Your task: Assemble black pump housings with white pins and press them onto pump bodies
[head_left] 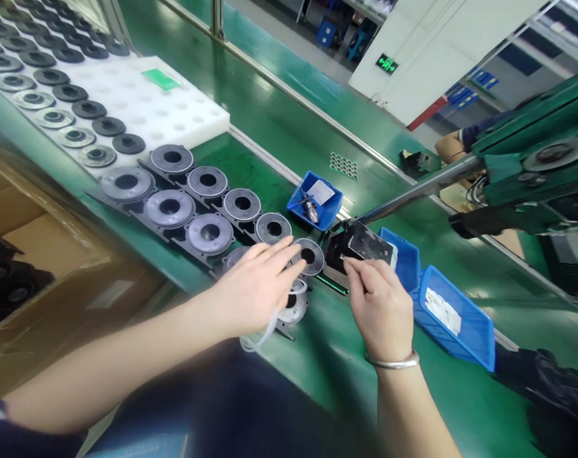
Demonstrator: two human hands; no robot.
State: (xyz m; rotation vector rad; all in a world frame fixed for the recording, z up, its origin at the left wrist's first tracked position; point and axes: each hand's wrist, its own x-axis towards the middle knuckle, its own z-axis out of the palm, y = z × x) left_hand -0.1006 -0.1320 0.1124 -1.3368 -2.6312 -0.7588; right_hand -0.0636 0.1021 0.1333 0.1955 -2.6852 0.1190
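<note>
My left hand (pixel 256 286) hovers flat with fingers stretched out over a grey round disc part (pixel 309 256) at the near end of a row of such parts. A loop of clear tubing (pixel 269 327) hangs under that hand. My right hand (pixel 380 304), wearing a silver bracelet, has its fingers bent and pinched at the lower edge of a black block fixture (pixel 360 245). What the fingertips hold is too small to name.
Two rows of grey disc parts (pixel 188 207) lie on the green bench. A white foam tray (pixel 140 105) with black and silver rings sits behind. Blue bins (pixel 315 198) (pixel 453 318), a green press (pixel 531 159), its metal lever (pixel 412 191) and a cardboard box (pixel 45 286) surround them.
</note>
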